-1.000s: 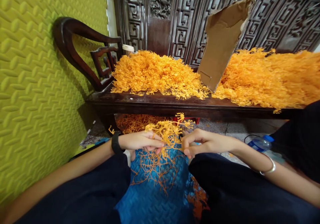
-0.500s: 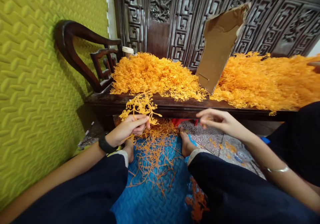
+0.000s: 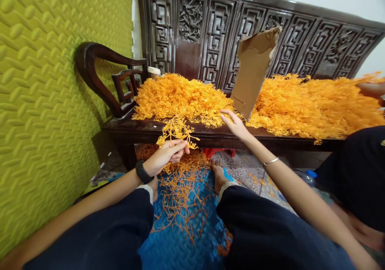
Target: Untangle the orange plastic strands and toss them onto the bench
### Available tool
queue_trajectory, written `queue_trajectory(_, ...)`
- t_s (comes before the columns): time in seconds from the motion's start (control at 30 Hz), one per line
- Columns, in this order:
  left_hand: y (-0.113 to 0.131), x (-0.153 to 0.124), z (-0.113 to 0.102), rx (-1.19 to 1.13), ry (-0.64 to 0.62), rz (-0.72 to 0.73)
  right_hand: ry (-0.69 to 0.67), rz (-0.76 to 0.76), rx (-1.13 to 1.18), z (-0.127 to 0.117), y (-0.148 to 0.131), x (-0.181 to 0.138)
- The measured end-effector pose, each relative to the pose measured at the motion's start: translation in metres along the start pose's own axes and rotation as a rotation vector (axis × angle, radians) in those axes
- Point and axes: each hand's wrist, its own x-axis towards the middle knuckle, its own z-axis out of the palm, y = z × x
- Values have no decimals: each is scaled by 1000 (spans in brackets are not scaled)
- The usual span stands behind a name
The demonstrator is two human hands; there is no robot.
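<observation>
The left hand (image 3: 170, 153) pinches a wiry, branching yellow sprig (image 3: 177, 131) between thumb and fingers, just in front of the table (image 3: 216, 134) with its dark, glossy wood. The right hand (image 3: 236, 126) is stretched forward, fingers loosely parted, beside the left heap (image 3: 183, 97) – whether it touches cannot be told. 2 frilly yellow-orange heaps cover much of the tabletop, the right heap (image 3: 300, 107) parted from the left by an upright, ragged-edged cardboard sheet (image 3: 252, 71). Behind rises a carved backrest (image 3: 189, 57) of angular fretwork. Thin orange stems (image 3: 183, 197) tangle on an embossed blue mat (image 3: 171, 250). A small mark (image 3: 383, 142) on a co-worker's dark clothing (image 3: 355, 169) is too small to read.
</observation>
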Motion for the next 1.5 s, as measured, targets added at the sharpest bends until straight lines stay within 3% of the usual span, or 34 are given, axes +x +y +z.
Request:
queue_trajectory(0.07,1,0,1,10,16,12,-178,30,356,13,-24,-17)
queue_trajectory(0.13,1,0,2,23,33,20,-446,83,633,23,-47,-34)
queue_trajectory(0.2,0,1,3,42,38,26,-689,98,767,29,-65,-48)
queue_trajectory(0.27,-1,2,3,61,30,37,-805,98,823,34,-76,-58)
queue_trajectory(0.43,-5,3,2,105,5,66,-783,123,891,45,-85,-70)
queue_trajectory(0.57,-8,3,1,188,-63,54,-760,115,817,49,-85,-75)
queue_trajectory(0.7,-8,-1,0,241,-147,8,-757,125,673,41,-82,-79)
queue_trajectory(0.87,-4,-5,-5,286,-160,-22,-704,89,532,20,-74,-82)
queue_trajectory(1.2,-3,-11,-4,357,-377,-126,-1047,-27,342,-9,-67,-89)
queue_trajectory(1.5,-13,-8,1,354,-457,-173,-1164,5,286,-16,-59,-92)
